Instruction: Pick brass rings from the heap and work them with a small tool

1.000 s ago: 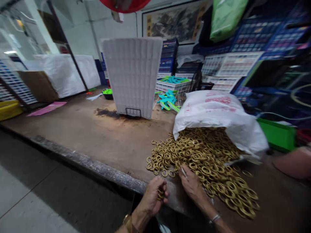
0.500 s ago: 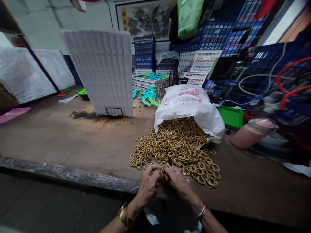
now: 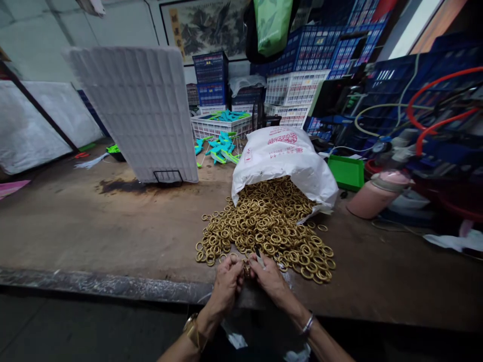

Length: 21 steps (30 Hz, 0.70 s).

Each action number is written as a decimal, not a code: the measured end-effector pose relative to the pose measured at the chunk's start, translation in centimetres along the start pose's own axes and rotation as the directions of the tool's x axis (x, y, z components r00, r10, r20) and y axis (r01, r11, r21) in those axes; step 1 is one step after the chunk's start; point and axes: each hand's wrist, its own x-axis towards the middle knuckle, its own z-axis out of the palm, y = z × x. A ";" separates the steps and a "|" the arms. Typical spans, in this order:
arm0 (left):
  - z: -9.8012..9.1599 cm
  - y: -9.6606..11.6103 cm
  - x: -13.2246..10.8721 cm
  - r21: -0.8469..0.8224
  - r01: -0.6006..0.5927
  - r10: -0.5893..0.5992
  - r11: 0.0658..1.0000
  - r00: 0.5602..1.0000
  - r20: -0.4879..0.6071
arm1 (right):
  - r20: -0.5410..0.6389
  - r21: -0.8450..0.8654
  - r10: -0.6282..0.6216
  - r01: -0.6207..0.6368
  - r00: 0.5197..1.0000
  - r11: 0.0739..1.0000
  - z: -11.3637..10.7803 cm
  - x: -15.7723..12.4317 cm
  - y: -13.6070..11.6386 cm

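A heap of gold-coloured rings (image 3: 264,229) spills from the mouth of a white woven sack (image 3: 279,156) onto the table. Close to the table's front edge, my left hand (image 3: 228,282) is closed, its fingertips pinching a gold ring (image 3: 246,270) that shows between the two hands. My right hand (image 3: 270,279) is closed beside it, fingertips at the same spot. A small blade-like tool (image 3: 259,256), dark at its tip, sticks up from the right hand's grip. The fingers partly hide what lies between them.
A white ribbed panel (image 3: 139,110) stands upright on the table (image 3: 113,226) at left. Behind are teal and green plastic pieces (image 3: 222,147) and stacked crates (image 3: 298,90). A green tray (image 3: 346,172) and a pink bottle (image 3: 377,193) stand right of the sack.
The view has shifted, so the scene sits a little further left. Both hands stay close together at the heap's front, and the ring between them shows more plainly.
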 end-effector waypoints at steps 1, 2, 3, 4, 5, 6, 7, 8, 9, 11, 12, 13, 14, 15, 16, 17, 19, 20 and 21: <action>-0.1 -0.1 0.1 -0.008 0.018 -0.018 1.000 1.000 -0.004 | -0.012 -0.028 -0.016 0.016 1.000 0.999 -0.1 0.1 0.0; -0.1 -0.1 0.1 -0.004 0.025 -0.025 1.000 1.000 -0.010 | -0.023 -0.056 -0.033 0.031 0.999 0.998 -0.1 0.2 0.0; -0.2 -0.2 0.2 0.008 0.024 -0.024 1.000 1.000 -0.016 | -0.033 -0.084 -0.051 0.048 0.998 0.995 -0.1 0.3 0.1; -0.2 -0.2 0.2 0.024 0.022 -0.021 0.999 1.000 -0.021 | -0.039 -0.114 -0.072 0.067 0.997 0.991 -0.1 0.5 0.2; -0.3 -0.3 0.3 0.038 0.019 -0.018 0.999 0.999 -0.028 | -0.040 -0.142 -0.095 0.088 0.995 0.986 -0.1 0.6 0.3; -0.3 -0.3 0.3 0.047 0.019 -0.017 0.999 0.999 -0.034 | -0.041 -0.168 -0.115 0.107 0.993 0.980 -0.1 0.7 0.4; -0.3 -0.3 0.4 0.046 0.021 -0.020 0.999 0.999 -0.037 | -0.045 -0.189 -0.130 0.119 0.991 0.975 -0.1 0.8 0.5; -0.4 -0.3 0.5 0.037 0.028 -0.026 0.999 0.999 -0.039 | -0.057 -0.204 -0.141 0.127 0.988 0.971 -0.1 0.8 0.5; -0.4 -0.3 0.6 0.018 0.036 -0.036 0.999 0.999 -0.037 | -0.075 -0.213 -0.155 0.136 0.985 0.968 -0.1 0.7 0.5; -0.5 -0.3 0.8 -0.036 0.052 -0.053 0.998 0.998 -0.028 | -0.111 -0.233 -0.193 0.163 0.975 0.959 -0.1 0.5 0.5; -0.6 -0.3 0.8 -0.059 0.055 -0.057 0.997 0.998 -0.023 | -0.118 -0.252 -0.216 0.182 0.969 0.951 -0.1 0.2 0.4; -0.6 -0.3 0.9 -0.075 0.054 -0.055 0.996 0.998 -0.021 | -0.114 -0.275 -0.242 0.203 0.964 0.940 0.0 0.0 0.4; -0.6 -0.3 1.0 -0.084 0.050 -0.052 0.995 0.998 -0.018 | -0.098 -0.301 -0.265 0.225 0.959 0.927 0.1 -0.2 0.4; -0.6 -0.3 1.0 -0.087 0.045 -0.047 0.995 0.999 -0.017 | -0.078 -0.324 -0.286 0.247 0.955 0.913 0.2 -0.5 0.4; -0.5 -0.3 1.0 -0.085 0.040 -0.042 0.996 0.999 -0.018 | -0.053 -0.342 -0.305 0.269 0.951 0.900 0.4 -0.6 0.5; -0.5 -0.3 1.0 -0.085 0.035 -0.037 0.996 0.999 -0.022 | -0.030 -0.353 -0.323 0.293 0.946 0.889 0.5 -0.8 0.6; -0.5 -0.3 1.0 -0.090 0.027 -0.031 0.996 0.999 -0.039 | -0.006 -0.373 -0.356 0.328 0.934 0.868 0.8 -0.9 0.8; -0.5 -0.4 1.1 -0.096 0.023 -0.028 0.995 0.998 -0.051 | -0.003 -0.385 -0.367 0.338 0.930 0.859 0.9 -0.9 0.9; -0.5 -0.4 1.1 -0.106 0.018 -0.025 0.994 0.998 -0.063 | -0.001 -0.393 -0.371 0.341 0.928 0.854 1.0 -0.9 0.9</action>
